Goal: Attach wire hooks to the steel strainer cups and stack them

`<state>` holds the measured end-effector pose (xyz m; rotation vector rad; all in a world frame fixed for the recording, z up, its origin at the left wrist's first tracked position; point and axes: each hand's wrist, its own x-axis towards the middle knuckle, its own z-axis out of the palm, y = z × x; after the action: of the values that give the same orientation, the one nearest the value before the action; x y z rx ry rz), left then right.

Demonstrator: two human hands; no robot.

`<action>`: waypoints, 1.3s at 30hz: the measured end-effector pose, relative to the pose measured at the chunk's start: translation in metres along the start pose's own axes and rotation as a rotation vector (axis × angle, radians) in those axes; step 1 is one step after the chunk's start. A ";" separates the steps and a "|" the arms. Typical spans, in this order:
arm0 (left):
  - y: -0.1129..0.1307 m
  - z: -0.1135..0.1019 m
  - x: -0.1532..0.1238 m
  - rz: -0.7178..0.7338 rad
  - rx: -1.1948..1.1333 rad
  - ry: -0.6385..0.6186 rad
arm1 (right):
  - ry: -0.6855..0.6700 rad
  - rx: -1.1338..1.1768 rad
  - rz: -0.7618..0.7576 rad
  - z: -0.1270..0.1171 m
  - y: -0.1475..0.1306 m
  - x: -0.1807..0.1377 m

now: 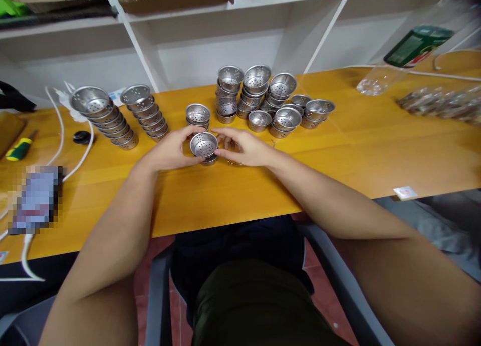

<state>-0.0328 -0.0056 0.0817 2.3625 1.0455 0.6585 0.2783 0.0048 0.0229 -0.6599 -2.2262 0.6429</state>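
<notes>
Ideally, the 2 tall stacks of perforated metal cups at the left get a wide berth, since the left hand is near the right-hand stack and a knock could topple it. That hand arches in a C, fingers reaching toward the cup's far side and thumb tip low at its near side, the forearm slanting in from the lower left. Between the 2 hands, on the wooden table, the front cup sits mouth up over at least 1 more; light, even pressure from both sides would best stop the pair jamming or tipping, and spare the short stack just behind. The right hand roughly mirrors that curve, fingers bent, thumb tip at the cup's right edge, forearm running out to the lower right. On both hands the fingers are spread apart from the thumb; whether either truly pinches the cup, I cannot tell. Farther back and right, the clustered stacks call for low, unhurried knuckles.
</notes>
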 end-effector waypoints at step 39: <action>-0.013 -0.011 -0.001 0.000 0.044 0.014 | 0.039 0.292 0.195 0.013 0.005 0.011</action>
<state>-0.0474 0.0042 0.0823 2.3993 1.0762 0.6594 0.2629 0.0126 0.0169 -0.7355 -1.9938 1.0208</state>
